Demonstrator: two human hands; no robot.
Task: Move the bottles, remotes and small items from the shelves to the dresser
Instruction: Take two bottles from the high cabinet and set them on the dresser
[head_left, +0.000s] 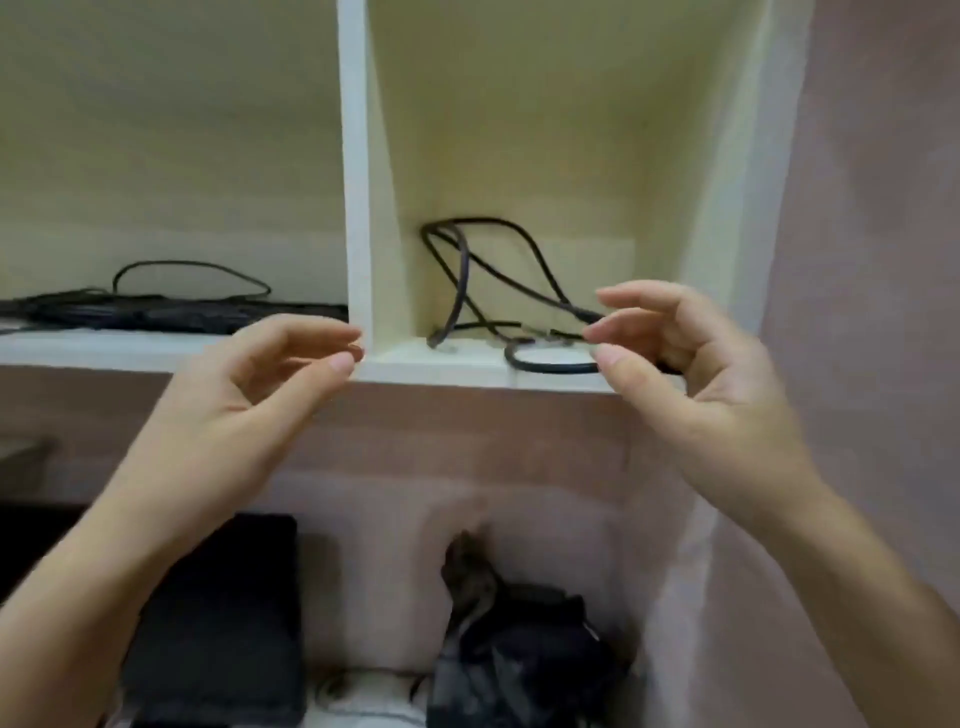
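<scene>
The single head camera looks forward, close to a white shelf (431, 371), both hands raised in front.

We have both hands raised before us, forearms bare and angled up from the lower corners. Our left hand (260, 384) is half curled, empty, thumb beneath the bent fingers. Our right hand (691, 364) mirrors it, fingers loosely hooked, holding nothing we can make out.

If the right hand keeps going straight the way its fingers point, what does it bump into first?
Probably the black cable tangled in the shelf cubby. The right hand points left and slightly into it, fingertips already beside the cable's loop at the shelf edge. Depth is hard to judge, so touching can't be confirmed.
</scene>
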